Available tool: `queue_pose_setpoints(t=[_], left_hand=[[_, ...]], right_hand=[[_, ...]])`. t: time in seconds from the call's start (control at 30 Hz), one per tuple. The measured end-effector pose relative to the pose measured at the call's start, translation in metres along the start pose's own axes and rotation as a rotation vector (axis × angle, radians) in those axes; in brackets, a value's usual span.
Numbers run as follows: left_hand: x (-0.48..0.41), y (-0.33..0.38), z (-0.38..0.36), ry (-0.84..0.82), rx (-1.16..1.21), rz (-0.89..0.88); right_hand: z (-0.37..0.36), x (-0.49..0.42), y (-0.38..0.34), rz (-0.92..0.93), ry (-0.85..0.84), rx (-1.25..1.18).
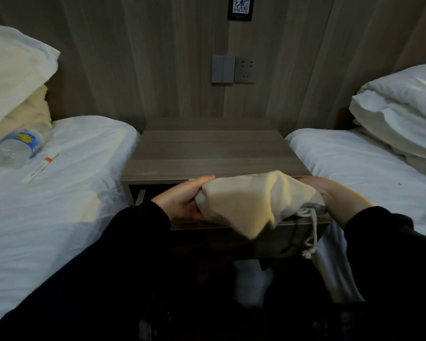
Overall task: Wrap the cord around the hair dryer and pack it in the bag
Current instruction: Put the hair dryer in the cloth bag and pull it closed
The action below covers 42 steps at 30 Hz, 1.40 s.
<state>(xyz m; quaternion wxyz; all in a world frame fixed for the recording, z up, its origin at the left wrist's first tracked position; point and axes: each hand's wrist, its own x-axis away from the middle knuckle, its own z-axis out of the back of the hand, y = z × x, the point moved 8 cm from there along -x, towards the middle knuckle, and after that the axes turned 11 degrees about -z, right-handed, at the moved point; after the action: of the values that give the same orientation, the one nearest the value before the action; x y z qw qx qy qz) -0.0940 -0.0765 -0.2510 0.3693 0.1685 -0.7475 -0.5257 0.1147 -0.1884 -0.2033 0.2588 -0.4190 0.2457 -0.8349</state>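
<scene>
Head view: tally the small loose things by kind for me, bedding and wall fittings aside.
Cloth drawstring bag: 1, between left hand and right hand
Plastic bottle: 1, on the left bed
Slim white packet: 1, beside the bottle
Total: 3

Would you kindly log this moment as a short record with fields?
setting: wooden nightstand between two white beds
bag: cream cloth, bulging, held at the nightstand's front edge
left hand: grips the bag's left end
right hand: at the bag's right end, fingers hidden
drawstring: white, hanging loose at the bag's right end
hair dryer: not visible
other: plastic bottle lying on left bed
</scene>
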Motion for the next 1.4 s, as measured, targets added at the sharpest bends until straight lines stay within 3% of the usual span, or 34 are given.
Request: queue_pose_setpoints(t=[0.07, 0.2, 0.33, 0.47, 0.6, 0.9, 1.07, 1.27, 1.33, 1.4], left_hand=[[-0.003, -0.007, 0.001, 0.018, -0.006, 0.067], [-0.015, -0.017, 0.01, 0.077, 0.042, 0.163], [-0.031, -0.02, 0.015, 0.109, 0.042, 0.172], [-0.043, -0.022, 0.014, 0.113, -0.045, 0.047], [-0.055, -0.036, 0.026, 0.078, -0.07, 0.159], [-0.089, -0.049, 0.051, 0.184, 0.05, 0.038], [-0.099, -0.041, 0.071, 0.303, -0.482, -0.069], [-0.064, -0.017, 0.034, 0.068, -1.158, -0.068], [-0.046, -0.01, 0.02, -0.01, -1.34, -0.124], [-0.029, -0.009, 0.009, -0.094, -1.381, -0.195]], right_hand=[[0.0, 0.002, 0.004, -0.009, 0.042, 0.09], [-0.035, -0.008, 0.011, -0.125, -0.339, -0.386], [-0.036, -0.035, 0.024, -0.183, -0.257, -0.428], [-0.043, -0.054, 0.032, -0.308, -0.285, -0.411], [-0.058, -0.074, 0.022, -0.296, -0.3, -0.488], [-0.092, -0.11, 0.009, -0.261, -0.242, -0.524], [-0.083, -0.116, 0.001, -0.161, -0.117, -0.114], [-0.072, -0.08, 0.017, -0.183, -0.233, 0.438], [-0.074, -0.062, 0.017, -0.063, -0.318, 0.497], [-0.08, -0.036, 0.008, 0.19, -0.4, 0.608]])
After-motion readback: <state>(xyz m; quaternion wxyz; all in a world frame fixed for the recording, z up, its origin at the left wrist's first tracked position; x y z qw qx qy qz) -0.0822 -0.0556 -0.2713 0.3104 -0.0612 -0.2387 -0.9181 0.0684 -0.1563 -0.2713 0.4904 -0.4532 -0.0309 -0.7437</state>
